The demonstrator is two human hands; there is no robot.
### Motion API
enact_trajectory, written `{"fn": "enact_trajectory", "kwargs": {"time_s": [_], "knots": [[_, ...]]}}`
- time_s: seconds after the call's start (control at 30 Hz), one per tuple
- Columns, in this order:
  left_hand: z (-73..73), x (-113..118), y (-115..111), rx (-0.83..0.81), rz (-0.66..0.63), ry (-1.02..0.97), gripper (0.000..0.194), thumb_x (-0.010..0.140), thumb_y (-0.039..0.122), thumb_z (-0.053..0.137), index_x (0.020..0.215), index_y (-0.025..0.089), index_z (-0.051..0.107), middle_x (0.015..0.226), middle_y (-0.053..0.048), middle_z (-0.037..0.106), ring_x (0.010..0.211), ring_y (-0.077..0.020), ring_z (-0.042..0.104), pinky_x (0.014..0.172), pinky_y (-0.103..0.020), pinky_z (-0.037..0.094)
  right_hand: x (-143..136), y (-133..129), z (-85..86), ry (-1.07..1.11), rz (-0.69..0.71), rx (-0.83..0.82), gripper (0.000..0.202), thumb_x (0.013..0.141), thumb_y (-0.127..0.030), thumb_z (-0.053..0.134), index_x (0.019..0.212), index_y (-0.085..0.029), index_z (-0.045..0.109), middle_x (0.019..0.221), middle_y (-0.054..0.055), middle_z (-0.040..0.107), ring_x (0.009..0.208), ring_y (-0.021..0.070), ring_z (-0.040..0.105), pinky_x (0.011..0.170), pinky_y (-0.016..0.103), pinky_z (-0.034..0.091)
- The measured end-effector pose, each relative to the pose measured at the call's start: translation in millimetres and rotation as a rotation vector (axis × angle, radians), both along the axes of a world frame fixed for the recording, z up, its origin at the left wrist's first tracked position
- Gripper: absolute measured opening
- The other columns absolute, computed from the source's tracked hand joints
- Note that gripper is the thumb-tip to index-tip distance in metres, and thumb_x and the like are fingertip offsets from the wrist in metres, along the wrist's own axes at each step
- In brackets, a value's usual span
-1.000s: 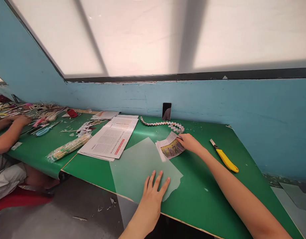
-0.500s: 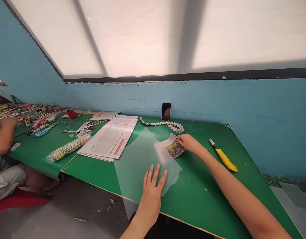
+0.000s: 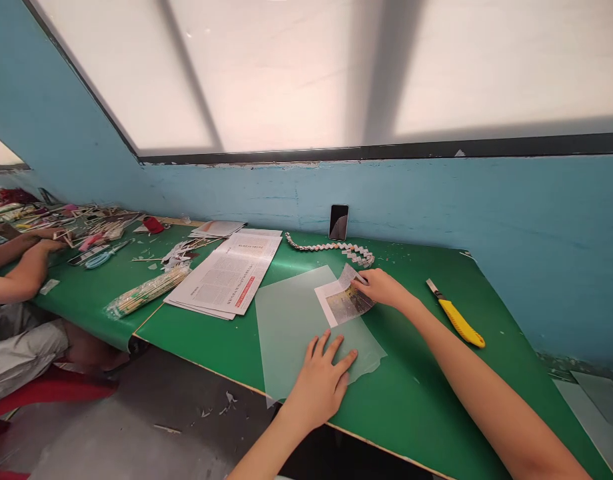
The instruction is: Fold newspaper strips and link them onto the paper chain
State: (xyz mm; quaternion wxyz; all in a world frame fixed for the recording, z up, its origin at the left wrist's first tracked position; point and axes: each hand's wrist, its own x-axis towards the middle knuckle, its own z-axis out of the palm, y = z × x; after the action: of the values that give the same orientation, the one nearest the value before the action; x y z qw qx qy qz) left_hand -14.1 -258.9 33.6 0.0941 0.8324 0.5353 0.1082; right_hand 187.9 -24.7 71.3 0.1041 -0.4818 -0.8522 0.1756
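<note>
My left hand (image 3: 322, 380) lies with fingers spread on a translucent sheet (image 3: 286, 327) near the table's front edge. The fingers of my right hand (image 3: 379, 287) pinch the right side of a small printed paper piece (image 3: 342, 301), which rests partly over the sheet with its upper edge curled up. Behind my right hand a folded paper chain (image 3: 331, 247) lies on the green table (image 3: 416, 413). A yellow utility knife (image 3: 459, 321) is to the right of my right forearm.
Stacked newspaper (image 3: 226, 273), a bag of sticks (image 3: 146, 291) and blue-handled scissors (image 3: 101, 257) lie leftward. A phone (image 3: 339, 222) leans on the wall. At far left, another person's arms (image 3: 29, 270) reach over scattered sticks and scraps.
The translucent sheet has turned and now lies under the paper piece, whose left part is no longer covered. The view has shifted slightly; the other person's hands have moved farther over the table.
</note>
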Motion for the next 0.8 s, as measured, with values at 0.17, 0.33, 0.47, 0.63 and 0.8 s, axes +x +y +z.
{"fn": "enact_trajectory", "kwargs": {"time_s": [0.17, 0.33, 0.47, 0.63, 0.8], "knots": [[-1.0, 0, -2, 0.014, -0.001, -0.038, 0.055, 0.101, 0.040, 0.049, 0.156, 0.037, 0.041, 0.166, -0.004, 0.032, 0.154, -0.0358, 0.022, 0.122, -0.061, 0.027, -3, -11, 9.3, 0.146, 0.102, -0.121, 0.049, 0.097, -0.064, 0.048, 0.085, -0.019, 0.065, 0.074, 0.003, 0.066, 0.061, 0.0169, 0.053, 0.056, 0.027, 0.032], [-1.4, 1, -2, 0.020, 0.006, -0.047, 0.055, 0.101, 0.041, 0.048, 0.155, 0.038, 0.041, 0.166, -0.003, 0.032, 0.154, -0.0350, 0.022, 0.122, -0.061, 0.027, -4, -14, 9.0, 0.230, 0.215, -0.315, 0.052, 0.100, -0.064, 0.044, 0.116, -0.022, 0.070, 0.100, 0.007, 0.073, 0.083, 0.0221, 0.064, 0.071, 0.028, 0.045], [-1.5, 2, -2, 0.016, 0.008, -0.052, 0.055, 0.101, 0.041, 0.049, 0.155, 0.038, 0.042, 0.166, -0.003, 0.031, 0.154, -0.0347, 0.022, 0.122, -0.061, 0.027, -6, -13, -0.8, 0.224, 0.267, -0.331, 0.050, 0.099, -0.060, 0.048, 0.124, -0.022, 0.069, 0.105, 0.009, 0.071, 0.089, 0.0237, 0.064, 0.077, 0.031, 0.048], [-2.3, 2, -2, 0.013, 0.010, -0.047, 0.054, 0.101, 0.041, 0.048, 0.155, 0.037, 0.042, 0.166, -0.002, 0.031, 0.155, -0.0343, 0.020, 0.123, -0.060, 0.026, -9, -15, -9.5, 0.177, 0.369, -0.159, 0.047, 0.095, -0.052, 0.060, 0.132, -0.025, 0.066, 0.118, 0.011, 0.062, 0.104, 0.0263, 0.061, 0.093, 0.038, 0.049], [-1.9, 2, -2, 0.011, 0.016, -0.044, 0.053, 0.102, 0.042, 0.046, 0.154, 0.037, 0.042, 0.166, -0.002, 0.031, 0.155, -0.0337, 0.020, 0.123, -0.059, 0.025, -13, -17, -17.7, 0.159, 0.441, -0.062, 0.039, 0.093, -0.045, 0.065, 0.128, -0.030, 0.070, 0.143, 0.010, 0.050, 0.134, 0.0320, 0.041, 0.110, 0.045, 0.042]]}}
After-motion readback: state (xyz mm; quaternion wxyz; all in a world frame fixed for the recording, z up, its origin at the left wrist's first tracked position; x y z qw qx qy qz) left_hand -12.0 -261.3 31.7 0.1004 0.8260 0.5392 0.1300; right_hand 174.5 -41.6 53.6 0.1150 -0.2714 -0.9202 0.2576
